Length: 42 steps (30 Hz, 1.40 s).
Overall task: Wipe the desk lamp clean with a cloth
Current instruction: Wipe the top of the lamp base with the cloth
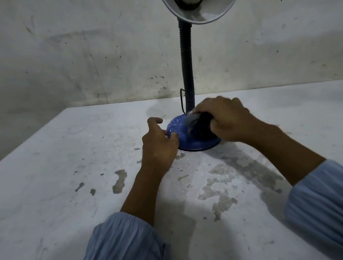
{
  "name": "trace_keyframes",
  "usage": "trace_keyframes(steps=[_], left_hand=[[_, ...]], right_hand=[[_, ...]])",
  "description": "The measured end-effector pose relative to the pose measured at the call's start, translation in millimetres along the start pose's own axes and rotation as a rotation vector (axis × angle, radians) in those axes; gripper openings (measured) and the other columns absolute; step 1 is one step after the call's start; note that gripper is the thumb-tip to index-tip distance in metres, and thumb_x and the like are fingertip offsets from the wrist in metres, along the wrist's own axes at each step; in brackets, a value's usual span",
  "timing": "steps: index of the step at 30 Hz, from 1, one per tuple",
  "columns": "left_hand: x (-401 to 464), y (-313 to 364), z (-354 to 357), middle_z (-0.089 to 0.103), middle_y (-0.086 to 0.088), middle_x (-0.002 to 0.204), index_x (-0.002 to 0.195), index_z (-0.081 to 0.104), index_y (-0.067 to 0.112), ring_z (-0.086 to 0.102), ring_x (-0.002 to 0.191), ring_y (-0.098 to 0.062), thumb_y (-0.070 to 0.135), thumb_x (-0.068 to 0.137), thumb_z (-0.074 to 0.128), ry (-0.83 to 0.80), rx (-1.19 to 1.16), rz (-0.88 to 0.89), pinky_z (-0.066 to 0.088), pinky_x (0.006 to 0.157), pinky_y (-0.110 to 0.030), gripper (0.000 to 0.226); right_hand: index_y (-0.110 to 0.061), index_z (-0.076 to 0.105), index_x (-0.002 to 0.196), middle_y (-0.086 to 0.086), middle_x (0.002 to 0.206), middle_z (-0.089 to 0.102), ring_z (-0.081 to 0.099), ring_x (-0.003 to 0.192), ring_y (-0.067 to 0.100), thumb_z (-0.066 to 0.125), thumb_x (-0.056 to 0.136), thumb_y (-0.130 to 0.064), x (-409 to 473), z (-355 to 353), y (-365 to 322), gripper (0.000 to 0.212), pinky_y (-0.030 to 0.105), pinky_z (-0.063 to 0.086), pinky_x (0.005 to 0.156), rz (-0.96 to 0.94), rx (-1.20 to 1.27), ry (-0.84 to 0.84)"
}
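A desk lamp stands at the back middle of the table, with a round blue speckled base (176, 129), a dark ribbed gooseneck (186, 66) and a pale shade (201, 2) tilted toward me at the top edge. My right hand (230, 120) is shut on a dark bunched cloth (197, 123) and presses it on the top of the base beside the neck. My left hand (159, 143) rests against the base's left rim, thumb and fingers touching its edge. A thin cord (181, 100) loops behind the neck.
The white table top (67, 180) is worn, with grey patches of chipped paint in front of the lamp. A stained pale wall (77, 55) rises right behind the table. The table's left edge runs diagonally at the left of the view.
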<state>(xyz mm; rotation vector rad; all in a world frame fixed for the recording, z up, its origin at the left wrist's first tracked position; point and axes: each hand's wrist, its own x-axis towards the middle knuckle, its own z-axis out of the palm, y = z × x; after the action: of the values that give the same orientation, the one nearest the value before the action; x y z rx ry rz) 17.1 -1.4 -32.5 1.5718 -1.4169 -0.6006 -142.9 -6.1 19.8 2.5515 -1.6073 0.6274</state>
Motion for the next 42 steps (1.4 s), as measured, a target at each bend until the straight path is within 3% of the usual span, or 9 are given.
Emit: trace_keyframes(steps=[6,11,17,20,23,29,33,37,42], left_hand=[[1.3,-0.7,0.2,0.061,-0.008,0.118,0.125,0.036,0.019,0.053,0.083,-0.013,0.014,0.088,0.060,0.009,0.018,0.003,0.042,0.076,-0.022,0.045],[1.8,0.5,0.6,0.060,-0.008,0.122,0.127,0.035,0.020,0.053,0.088,-0.014,0.014,0.089,0.059,-0.013,0.005,-0.022,0.044,0.082,-0.026,0.046],[1.8,-2.0,-1.0,0.061,-0.008,0.118,0.124,0.037,0.020,0.055,0.087,-0.015,0.015,0.088,0.059,-0.011,0.001,-0.006,0.043,0.077,-0.024,0.043],[1.5,-3.9,-0.5,0.061,-0.006,0.114,0.124,0.037,0.020,0.055,0.079,-0.011,0.015,0.088,0.059,-0.002,0.009,0.016,0.042,0.066,-0.020,0.043],[1.1,-4.7,-1.8,0.061,-0.005,0.112,0.123,0.038,0.020,0.054,0.075,-0.008,0.015,0.088,0.057,-0.005,0.009,0.034,0.038,0.058,-0.014,0.040],[0.1,-2.0,0.1,0.060,-0.007,0.121,0.126,0.037,0.019,0.053,0.088,-0.012,0.016,0.089,0.058,-0.016,0.009,0.006,0.041,0.079,-0.023,0.042],[2.5,-5.8,1.2,0.061,-0.005,0.118,0.123,0.039,0.021,0.055,0.084,-0.011,0.016,0.089,0.059,-0.001,0.014,0.000,0.042,0.076,-0.021,0.040],[2.8,-9.9,2.0,0.062,-0.004,0.115,0.120,0.040,0.023,0.053,0.073,-0.005,0.016,0.088,0.059,0.001,0.014,0.016,0.038,0.059,-0.013,0.038],[0.5,-4.9,2.3,0.062,-0.006,0.119,0.123,0.041,0.020,0.053,0.082,-0.010,0.016,0.089,0.058,0.001,0.043,0.023,0.041,0.074,-0.019,0.038]], right_hand=[[-0.029,0.064,0.109,0.000,0.122,0.062,0.051,0.108,0.024,0.045,0.073,0.002,-1.5,2.8,-8.1,0.051,0.040,0.035,0.090,-0.006,0.025,-0.179],[-0.033,0.065,0.082,-0.002,0.094,0.060,0.047,0.078,0.014,0.052,0.076,-0.007,-5.4,-25.2,-4.1,0.029,0.028,0.037,0.069,0.062,-0.129,-0.352],[-0.028,0.071,0.098,0.002,0.109,0.067,0.058,0.100,0.022,0.047,0.066,0.007,-9.9,-30.5,-3.4,0.052,0.034,0.048,0.088,0.043,0.119,-0.116],[-0.025,0.072,0.100,-0.001,0.112,0.066,0.055,0.106,0.017,0.045,0.066,0.011,-12.0,-16.7,-17.7,0.056,0.026,0.044,0.089,-0.065,0.192,-0.187],[-0.037,0.070,0.086,-0.003,0.113,0.065,0.055,0.107,0.021,0.046,0.068,0.007,-11.4,-6.9,-17.9,0.053,0.037,0.047,0.092,-0.027,0.168,-0.245],[-0.025,0.066,0.093,0.004,0.096,0.065,0.050,0.085,0.021,0.056,0.080,-0.011,-13.1,-29.3,19.3,0.022,0.034,0.032,0.081,0.177,-0.323,-0.234],[-0.023,0.073,0.092,0.001,0.103,0.069,0.058,0.100,0.023,0.048,0.066,0.011,-11.4,-27.4,21.0,0.049,0.033,0.044,0.087,0.127,0.109,0.009],[-0.020,0.074,0.093,0.002,0.108,0.069,0.058,0.105,0.020,0.039,0.063,0.017,-12.6,-9.2,16.6,0.059,0.024,0.044,0.088,0.062,0.303,-0.136],[-0.030,0.070,0.095,-0.001,0.104,0.068,0.053,0.103,0.025,0.054,0.074,0.000,-8.9,-13.1,32.8,0.040,0.038,0.035,0.089,0.157,-0.147,0.033]])
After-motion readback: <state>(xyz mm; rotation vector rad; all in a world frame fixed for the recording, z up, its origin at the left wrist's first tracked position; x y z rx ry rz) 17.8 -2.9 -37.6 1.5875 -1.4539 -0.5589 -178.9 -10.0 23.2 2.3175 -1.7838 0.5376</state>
